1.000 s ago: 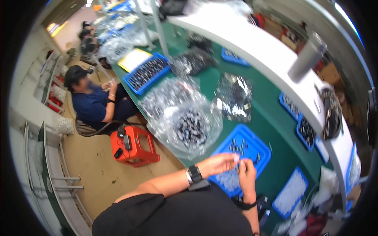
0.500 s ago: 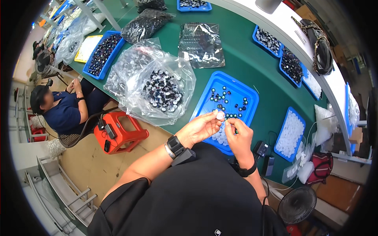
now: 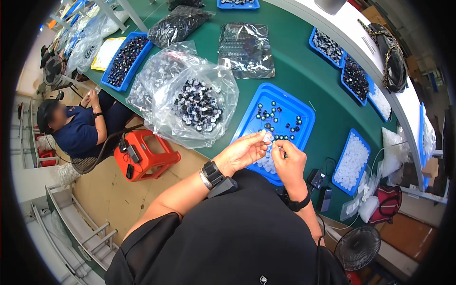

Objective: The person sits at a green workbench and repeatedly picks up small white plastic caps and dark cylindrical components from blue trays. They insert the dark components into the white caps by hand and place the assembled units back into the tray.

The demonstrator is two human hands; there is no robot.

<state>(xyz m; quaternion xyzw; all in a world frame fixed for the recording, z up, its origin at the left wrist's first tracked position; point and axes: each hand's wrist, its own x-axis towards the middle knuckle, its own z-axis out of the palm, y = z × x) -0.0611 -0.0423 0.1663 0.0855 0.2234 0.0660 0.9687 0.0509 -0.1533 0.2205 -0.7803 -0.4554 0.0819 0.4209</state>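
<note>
Over the near part of a blue tray [image 3: 304, 124], my two hands meet with fingertips close together. Between the thumb and fingers of my left hand [image 3: 243, 152] is a small whitish, translucent round piece [image 3: 267, 137]. My right hand [image 3: 289, 161] is pinched just beside it, on something too small to make out. Small dark round pieces with shiny greenish tops [image 3: 267, 126] lie scattered in the tray beyond my fingers. A heap of whitish pieces [image 3: 267, 164] shows in its near end, partly covered by my hands.
An open clear bag [image 3: 197, 107] of black-and-white pieces sits left of the tray. A tray of white pieces [image 3: 351, 161] stands right. Beyond lies a flat dark plastic bag [image 3: 246, 50]. A seated person [image 3: 78, 126] works at left, near a red stool [image 3: 145, 154].
My fingertips have shifted slightly around the whitish piece, and my right hand has tilted a little closer to it. The whole view has moved slightly.
</note>
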